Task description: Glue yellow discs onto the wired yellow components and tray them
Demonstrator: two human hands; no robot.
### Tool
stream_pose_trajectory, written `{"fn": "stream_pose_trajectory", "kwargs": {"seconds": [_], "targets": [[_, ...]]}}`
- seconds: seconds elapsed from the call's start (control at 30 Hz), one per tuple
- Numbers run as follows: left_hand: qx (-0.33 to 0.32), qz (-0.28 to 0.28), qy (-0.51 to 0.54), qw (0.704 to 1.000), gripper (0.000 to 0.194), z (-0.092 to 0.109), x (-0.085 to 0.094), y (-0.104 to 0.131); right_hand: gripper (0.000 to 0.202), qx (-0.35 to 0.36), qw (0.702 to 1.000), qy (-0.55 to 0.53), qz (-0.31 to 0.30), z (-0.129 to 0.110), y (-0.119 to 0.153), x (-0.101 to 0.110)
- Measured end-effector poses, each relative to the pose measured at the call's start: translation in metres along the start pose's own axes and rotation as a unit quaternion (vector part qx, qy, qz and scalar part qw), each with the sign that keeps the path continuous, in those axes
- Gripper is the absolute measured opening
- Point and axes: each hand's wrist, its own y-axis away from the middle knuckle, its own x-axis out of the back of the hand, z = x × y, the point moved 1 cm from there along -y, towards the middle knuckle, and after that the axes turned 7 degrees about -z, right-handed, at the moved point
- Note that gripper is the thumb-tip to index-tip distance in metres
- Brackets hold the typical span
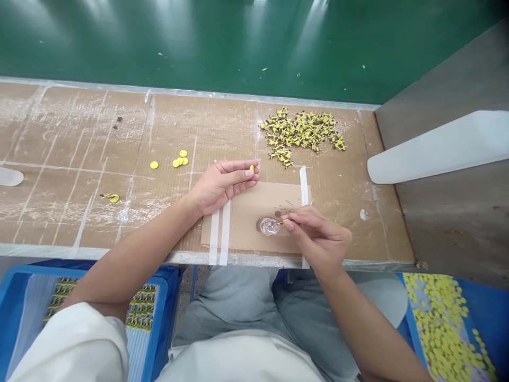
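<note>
Bench cover [222, 122]: cardbd, partly glossy; clear puddle [268, 227]: v. glossy; discs [154, 165]: smooth, plast.-look; green surf. [207, 58]: glossy.

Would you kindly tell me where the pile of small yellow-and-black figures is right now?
In the head view, the figure pile lies right of centre on the cardboard-covered bench, beyond the taped cardboard sheet.

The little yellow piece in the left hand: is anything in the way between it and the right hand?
Nothing visible seems to block it. Between the yellow piece, pinched in the left hand, and the right hand lies the cardboard sheet, with a brown spot near the right hand that looks flat.
</note>
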Motion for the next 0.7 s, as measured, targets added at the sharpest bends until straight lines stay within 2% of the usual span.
{"fn": "stream_pose_trajectory", "kwargs": {"seconds": [0.13, 0.27, 0.47, 0.57, 0.7], "targets": [[-0.04, 0.028, -0.007, 0.999, 0.025, 0.006, -0.013, 0.013, 0.016, -0.046, 0.998, -0.039, 0.022, 0.0, -0.002, -0.001], [-0.105, 0.045, -0.02, 0.993, 0.026, 0.004, -0.03, 0.039, 0.012, -0.081, 0.994, -0.061, 0.033, 0.001, -0.003, -0.002], [-0.13, 0.121, 0.06, 0.982, 0.025, -0.032, -0.044, 0.081, 0.011, -0.092, 0.993, -0.077, 0.016, 0.003, -0.001, -0.002], [-0.124, 0.135, 0.098, 0.978, 0.025, -0.051, -0.047, 0.091, 0.012, -0.083, 0.994, -0.076, 0.004, 0.003, 0.0, 0.0], [-0.128, 0.141, 0.117, 0.975, 0.026, -0.062, -0.049, 0.096, 0.014, -0.064, 0.996, -0.065, -0.007, 0.003, -0.001, 0.0]]}}
